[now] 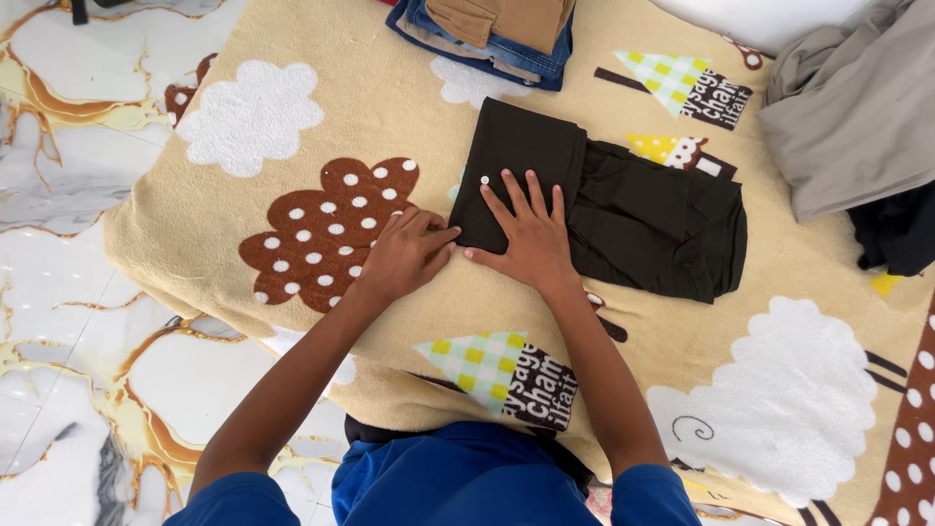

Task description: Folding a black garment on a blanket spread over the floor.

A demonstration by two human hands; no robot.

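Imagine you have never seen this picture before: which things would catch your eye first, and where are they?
First the dark folded garment at the centre of the patterned beige blanket, with the right hand pressed flat on it and the left hand at its near left corner. Next, a stack of folded clothes at the blanket's far edge and a loose grey garment at the upper right.

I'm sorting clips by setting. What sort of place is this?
Probably a home: a patterned blanket spread over a marbled tile floor, with folded clothes stacked near the dark garment.
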